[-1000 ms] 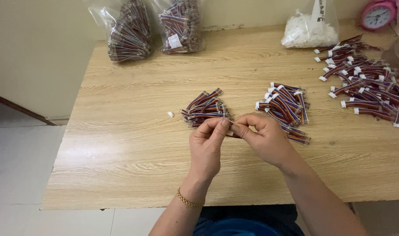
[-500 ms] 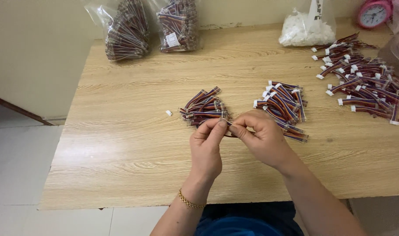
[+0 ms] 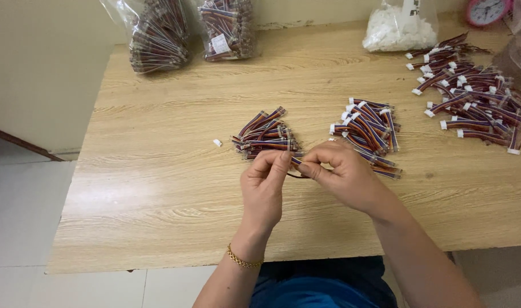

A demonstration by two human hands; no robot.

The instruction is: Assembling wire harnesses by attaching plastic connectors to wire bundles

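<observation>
Both hands meet over the middle of a light wooden table [image 3: 158,188]. My left hand [image 3: 264,185] and my right hand [image 3: 343,174] pinch the same short multicoloured wire lead [image 3: 296,162] between their fingertips; most of it is hidden by the fingers. Just beyond my left hand lies a small pile of wire leads without connectors [image 3: 265,136]. Beyond my right hand is a pile of leads with white connectors [image 3: 368,128]. A single loose white connector [image 3: 217,142] lies left of the small pile.
A large heap of finished leads [image 3: 477,102] is at the far right. Two clear bags of leads [image 3: 158,37] [image 3: 229,28] stand at the back left, a bag of white connectors [image 3: 398,28] and a pink clock [image 3: 489,10] at the back right. The wall is on the left.
The hands stay together on the lead with only slight finger movement. The view has shifted a little; nothing on the table moved.
</observation>
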